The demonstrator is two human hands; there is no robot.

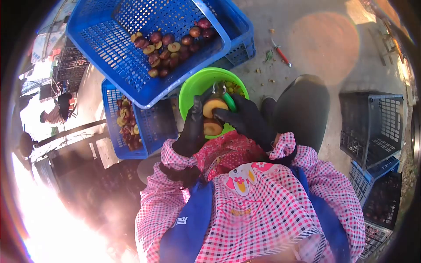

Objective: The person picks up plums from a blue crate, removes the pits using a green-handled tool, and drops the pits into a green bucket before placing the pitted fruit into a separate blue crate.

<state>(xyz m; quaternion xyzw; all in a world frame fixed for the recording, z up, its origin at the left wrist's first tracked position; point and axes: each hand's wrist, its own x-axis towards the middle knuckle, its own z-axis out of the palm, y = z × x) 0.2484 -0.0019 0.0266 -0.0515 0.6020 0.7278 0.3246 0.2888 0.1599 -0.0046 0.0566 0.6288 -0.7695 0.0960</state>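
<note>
Both hands wear black gloves and are over a bright green bowl (188, 90). My left hand (193, 125) is closed round a fruit cut into two halves, the upper half (214, 108) and the lower half (212, 128) showing yellowish flesh. My right hand (247, 116) is closed on a green-handled tool (230, 101), with its fingers against the fruit. The metal end of the tool lies over the bowl, where small yellowish pieces (234, 87) show. Part of the fruit is hidden behind the fingers.
A large blue crate (109, 50) with whole and halved fruits stands ahead; a smaller blue crate (151, 127) with halves is at left. A red-handled tool (281, 55) lies on the floor. Black crates (370, 131) stand at right. A person (61, 109) is far left.
</note>
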